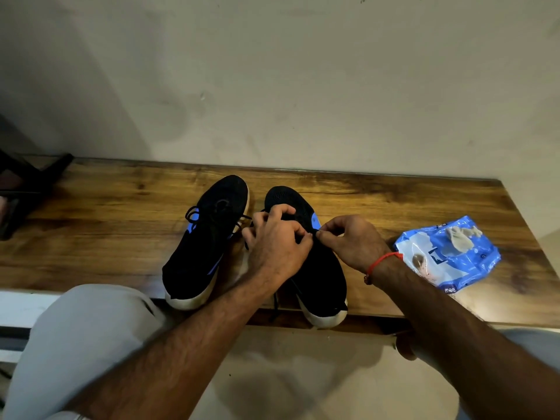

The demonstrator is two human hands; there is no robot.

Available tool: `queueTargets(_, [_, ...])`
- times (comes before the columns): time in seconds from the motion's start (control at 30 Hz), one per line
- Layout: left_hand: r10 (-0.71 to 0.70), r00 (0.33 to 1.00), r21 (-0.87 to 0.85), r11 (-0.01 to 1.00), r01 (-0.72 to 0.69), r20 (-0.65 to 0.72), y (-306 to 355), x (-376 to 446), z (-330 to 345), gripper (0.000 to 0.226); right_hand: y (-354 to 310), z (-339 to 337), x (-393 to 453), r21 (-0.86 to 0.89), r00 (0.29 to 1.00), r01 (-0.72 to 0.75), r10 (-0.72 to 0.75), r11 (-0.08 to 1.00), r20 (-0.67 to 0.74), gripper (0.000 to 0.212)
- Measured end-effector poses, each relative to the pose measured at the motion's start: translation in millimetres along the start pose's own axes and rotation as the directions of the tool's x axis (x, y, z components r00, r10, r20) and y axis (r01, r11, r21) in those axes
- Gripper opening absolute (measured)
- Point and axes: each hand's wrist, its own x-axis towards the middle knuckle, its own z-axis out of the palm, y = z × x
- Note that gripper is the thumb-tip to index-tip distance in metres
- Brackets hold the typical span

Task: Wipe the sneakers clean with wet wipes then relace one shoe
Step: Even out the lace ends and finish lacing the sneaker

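Note:
Two black sneakers with white soles and blue accents stand side by side on a wooden shelf, toes toward the wall. The left sneaker has its black lace tied. Both my hands are over the right sneaker. My left hand has its fingers curled over the shoe's tongue area and pinches the black lace. My right hand pinches the lace at the shoe's right side; a loose stretch of it hangs down near the heel. A blue wet wipes pack lies to the right.
A crumpled used wipe rests on top of the pack. The shelf runs along a pale wall. A dark object sits at the shelf's far left. My light trouser leg is below the shelf's front edge.

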Motion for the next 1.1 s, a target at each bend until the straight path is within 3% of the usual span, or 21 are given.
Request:
queueTargets(0.37, [0.144, 0.989, 0.103, 0.985, -0.141, -0.018, -6, -6, 6, 0.022, 6, 8, 1, 0.147, 0.998, -0.058, 0.061, 0.987, -0.015, 0.013])
queueTargets(0.73, [0.148, 0.988, 0.114, 0.983, -0.141, -0.052, -6, -11, 5, 0.020, 11, 18, -1, 0.246, 0.997, -0.068, 0.077, 0.967, -0.030, 0.012])
queueTargets(0.93, [0.112, 0.992, 0.034, 0.993, -0.110, -0.062, -10, -7, 11, 0.017, 12, 16, -3, 0.249, 0.999, -0.032, 0.037, 0.968, -0.014, 0.010])
queueTargets(1.1, [0.029, 0.999, -0.127, 0.991, -0.031, -0.024, -11, -1, 13, 0.016, 12, 13, 0, 0.104, 0.999, -0.001, 0.005, 0.995, -0.042, 0.017])
